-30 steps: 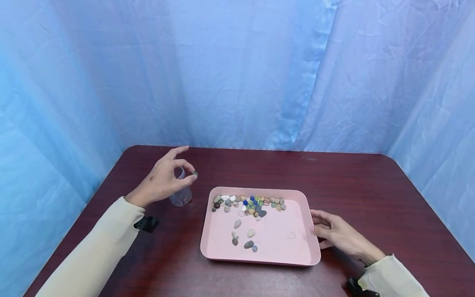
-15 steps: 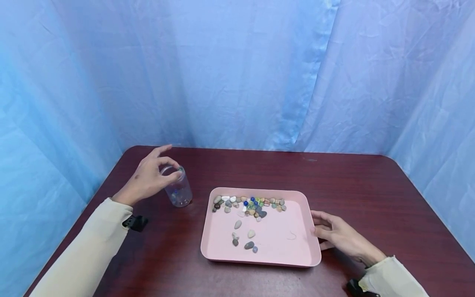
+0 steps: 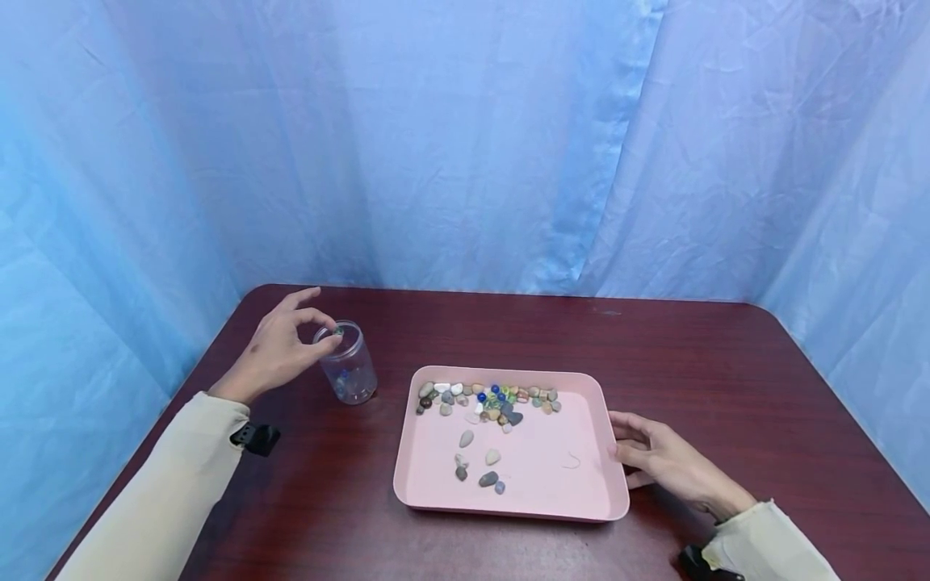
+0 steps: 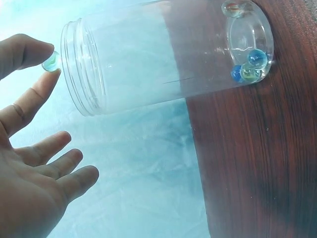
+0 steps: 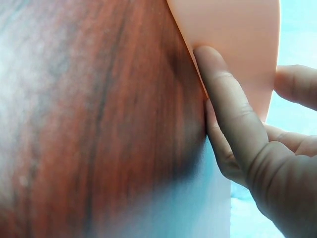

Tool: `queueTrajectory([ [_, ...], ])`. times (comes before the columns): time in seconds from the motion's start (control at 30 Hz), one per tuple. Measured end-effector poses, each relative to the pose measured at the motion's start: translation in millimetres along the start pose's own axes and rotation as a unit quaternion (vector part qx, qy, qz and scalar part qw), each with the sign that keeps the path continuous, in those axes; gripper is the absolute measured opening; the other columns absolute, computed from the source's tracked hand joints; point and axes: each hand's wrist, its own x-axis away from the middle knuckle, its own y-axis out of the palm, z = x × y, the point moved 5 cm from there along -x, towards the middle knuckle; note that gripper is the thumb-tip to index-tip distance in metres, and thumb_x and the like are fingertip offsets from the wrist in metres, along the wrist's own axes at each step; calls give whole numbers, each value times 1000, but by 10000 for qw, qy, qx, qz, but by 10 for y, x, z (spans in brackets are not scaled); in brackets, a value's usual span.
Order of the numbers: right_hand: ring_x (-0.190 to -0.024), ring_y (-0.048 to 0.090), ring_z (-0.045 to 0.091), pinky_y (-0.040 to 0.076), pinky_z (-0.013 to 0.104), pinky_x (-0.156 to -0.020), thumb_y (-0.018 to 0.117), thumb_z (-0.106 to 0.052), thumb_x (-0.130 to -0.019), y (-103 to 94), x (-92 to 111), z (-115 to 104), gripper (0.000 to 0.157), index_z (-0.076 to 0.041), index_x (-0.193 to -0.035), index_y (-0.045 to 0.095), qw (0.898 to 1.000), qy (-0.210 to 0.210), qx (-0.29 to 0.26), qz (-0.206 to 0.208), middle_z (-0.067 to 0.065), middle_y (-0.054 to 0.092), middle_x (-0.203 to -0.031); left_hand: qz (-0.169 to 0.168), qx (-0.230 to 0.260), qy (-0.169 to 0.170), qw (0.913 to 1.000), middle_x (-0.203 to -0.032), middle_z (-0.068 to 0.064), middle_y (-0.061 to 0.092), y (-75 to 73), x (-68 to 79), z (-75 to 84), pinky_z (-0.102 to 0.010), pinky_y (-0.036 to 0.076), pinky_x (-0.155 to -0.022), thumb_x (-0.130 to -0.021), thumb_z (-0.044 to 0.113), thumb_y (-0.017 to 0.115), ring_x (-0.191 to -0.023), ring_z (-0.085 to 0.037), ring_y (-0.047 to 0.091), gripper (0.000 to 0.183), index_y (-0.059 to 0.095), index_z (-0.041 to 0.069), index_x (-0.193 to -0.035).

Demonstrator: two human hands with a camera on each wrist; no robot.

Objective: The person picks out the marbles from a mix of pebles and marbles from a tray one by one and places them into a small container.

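Note:
My left hand (image 3: pixel 286 343) pinches a clear glass marble (image 4: pixel 50 62) with a green swirl between thumb and forefinger, its other fingers spread. The marble is at the mouth of a clear plastic jar (image 4: pixel 143 54), which stands upright on the table. Several marbles (image 4: pixel 257 58), blue, greenish and reddish, lie at the jar's bottom. To the right, a pink tray (image 3: pixel 559 504) holds pebbles and marbles. My right hand (image 3: pixel 668 460) rests against the tray's right wall; in the right wrist view one finger (image 5: pixel 230 99) lies along the outer side and another fingertip touches the rim.
Pebbles (image 3: pixel 466 438) lie scattered in the tray, with blue marbles (image 3: pixel 496 389) among those bunched along its far side. A thin curved strand (image 3: pixel 571 460) lies at the tray's right. Dark reddish wood table (image 3: pixel 690 355); blue curtains (image 3: pixel 465 145) hang behind its far edge.
My left hand has moved left with the marble, from the jar's right side to over its mouth. The right hand and the tray have stayed nearly in place.

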Motion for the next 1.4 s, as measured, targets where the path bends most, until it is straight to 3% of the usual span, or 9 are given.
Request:
queueTrajectory([
  [0.43, -113, 61, 32, 59, 47, -76, 57, -3, -99, 0, 0, 9, 70, 23, -146, 13, 10000, -3, -32, -16, 42, 47, -132, 61, -37, 60, 10000, -151, -23, 40, 7, 11, 21, -69, 30, -104, -86, 12, 78, -137, -48, 35, 13, 74, 5, -96],
  [0.77, -113, 61, 33, 59, 47, -75, 57, -3, -99, -2, 0, 11, 69, 22, -147, 14, 10000, 30, 2, -30, 41, 48, -132, 32, 125, 358, 9993, -150, -24, 41, 30, -21, 172, -64, 33, -103, -85, 8, 78, -137, -47, 36, 9, 74, 6, -93],
  [1.23, -115, 60, 35, 59, 47, -76, 56, -3, -99, -4, 1, 9, 69, 22, -147, 13, 10000, 79, 26, -26, 41, 46, -134, -155, 268, 607, 9977, -152, -21, 39, 124, -76, 332, -55, 52, -86, -87, 8, 75, -136, -44, 39, 9, 74, 5, -96],
  [1.4, -115, 60, 35, 59, 47, -76, 57, -4, -99, -3, 4, 7, 70, 22, -147, 13, 9999, 110, 39, 5, 41, 46, -133, -116, 285, 717, 9970, -151, -21, 41, 163, -112, 376, -57, 44, -97, -85, 7, 76, -137, -44, 39, 10, 74, 4, -94],
])
